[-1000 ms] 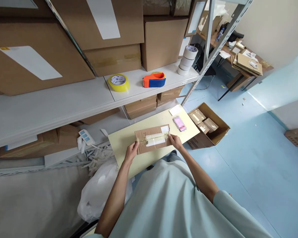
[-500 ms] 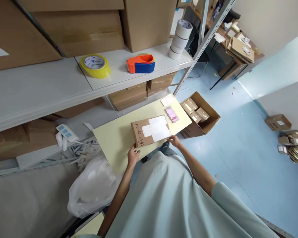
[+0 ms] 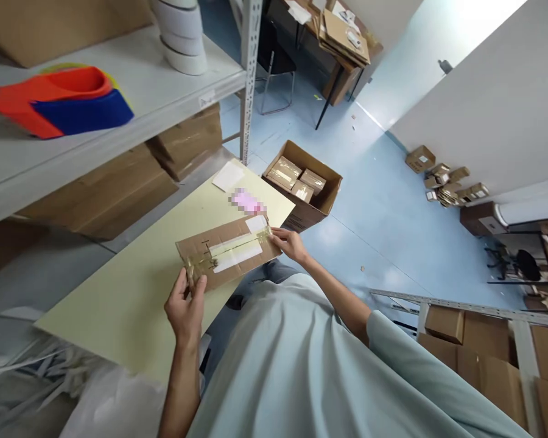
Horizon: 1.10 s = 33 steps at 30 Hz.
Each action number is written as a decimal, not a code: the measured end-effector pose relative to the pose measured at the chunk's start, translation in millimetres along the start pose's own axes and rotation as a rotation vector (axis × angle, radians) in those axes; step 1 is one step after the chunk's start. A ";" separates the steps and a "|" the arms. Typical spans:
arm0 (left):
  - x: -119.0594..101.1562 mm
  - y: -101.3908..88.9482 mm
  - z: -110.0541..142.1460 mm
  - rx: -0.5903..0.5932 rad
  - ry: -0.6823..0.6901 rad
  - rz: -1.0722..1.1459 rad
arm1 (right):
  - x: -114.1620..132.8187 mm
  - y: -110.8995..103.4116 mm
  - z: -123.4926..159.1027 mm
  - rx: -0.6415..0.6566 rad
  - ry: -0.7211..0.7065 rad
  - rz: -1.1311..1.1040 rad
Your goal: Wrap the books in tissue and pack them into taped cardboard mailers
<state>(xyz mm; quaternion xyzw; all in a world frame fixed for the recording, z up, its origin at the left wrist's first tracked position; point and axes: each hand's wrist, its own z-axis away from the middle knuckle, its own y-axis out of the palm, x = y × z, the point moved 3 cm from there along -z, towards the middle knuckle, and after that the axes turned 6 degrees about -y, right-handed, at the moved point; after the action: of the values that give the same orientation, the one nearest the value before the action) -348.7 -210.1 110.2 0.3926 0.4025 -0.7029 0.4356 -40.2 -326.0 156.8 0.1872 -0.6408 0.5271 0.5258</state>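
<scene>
A flat brown cardboard box (image 3: 196, 249) is held over the pale yellow tabletop (image 3: 132, 310), tilted towards me. Clear tape runs along its upper face over a white label. My left hand (image 3: 187, 304) grips the box's near left corner, thumb on top. At the right end my right hand (image 3: 290, 243) has its fingers closed on the edge. Beyond the box lie a blurred-out pink item (image 3: 245, 201) and a white card (image 3: 228, 176).
An open carton (image 3: 331, 194) holding several small taped boxes stands on the floor at the table's right end. On the left, the grey shelf (image 3: 164, 91) carries an orange and blue tape dispenser (image 3: 68, 100) and stacked white tape rolls (image 3: 182, 39). Behind my right arm is another rack (image 3: 432, 301).
The box has been turned over: its handwritten, labelled face is replaced by a taped one. Both hands still hold its ends. My view has swung right and closer.
</scene>
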 end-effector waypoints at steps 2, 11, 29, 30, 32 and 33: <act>-28.8 21.9 -1.6 0.038 -0.050 0.047 | 5.5 -36.1 1.3 -0.085 0.029 0.039; -118.6 168.9 18.3 0.392 -0.113 0.053 | -40.2 -209.1 -31.6 -0.276 0.170 0.096; -160.0 564.9 -26.3 0.701 -0.769 0.140 | -271.9 -473.7 -185.5 -0.215 0.315 0.288; -158.5 578.1 -24.9 0.740 -0.804 0.151 | -282.4 -480.0 -185.5 -0.209 0.312 0.289; -155.0 600.3 -21.9 0.809 -0.848 0.177 | -299.2 -490.3 -187.7 -0.177 0.296 0.312; -153.0 609.2 -20.7 0.829 -0.865 0.185 | -305.4 -494.6 -190.4 -0.158 0.284 0.333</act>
<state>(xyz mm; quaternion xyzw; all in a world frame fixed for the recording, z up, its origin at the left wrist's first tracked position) 268.9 -326.6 104.3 0.2416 -0.1544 -0.8562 0.4297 558.5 -441.1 106.8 -0.0390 -0.6217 0.5757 0.5297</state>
